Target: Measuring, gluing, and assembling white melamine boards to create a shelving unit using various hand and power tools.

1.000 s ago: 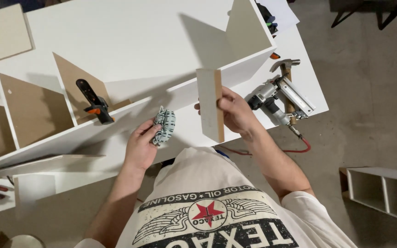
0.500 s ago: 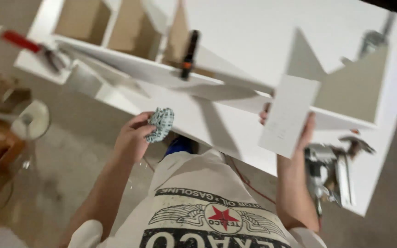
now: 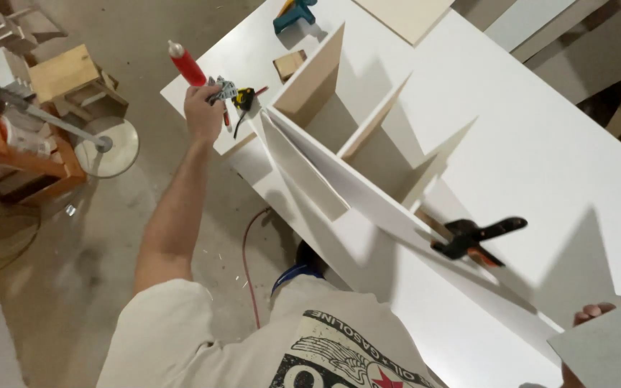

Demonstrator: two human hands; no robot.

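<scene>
Half a second ago our left hand [image 3: 203, 113] hung close to our body with a crumpled rag; now the arm is stretched far out to the end of the white workbench [image 3: 540, 144], and the hand is closed around that same patterned rag [image 3: 223, 89], right against a red glue bottle [image 3: 187, 65] — so we judge the glue is what we are reaching for. The view has swung left with it. Our right hand [image 3: 592, 316] has dropped to the lower right edge of the frame, where only fingertips show, gripping a small flat white panel [image 3: 612, 345] from behind.

The cabinet carcass [image 3: 339, 179] lies on its side on the bench: smooth white laminated faces, raw tan board on the inner dividers, which stand as thin upright fins casting sharp shadows. A black spring clamp [image 3: 472, 237] with orange tips bites the long front edge. Beside the bottle lies a yellow and black tape measure [image 3: 244, 97], and a teal tool [image 3: 292, 14] sits further along. A red hose [image 3: 247, 266] trails across the rough concrete floor [image 3: 95, 237].
</scene>
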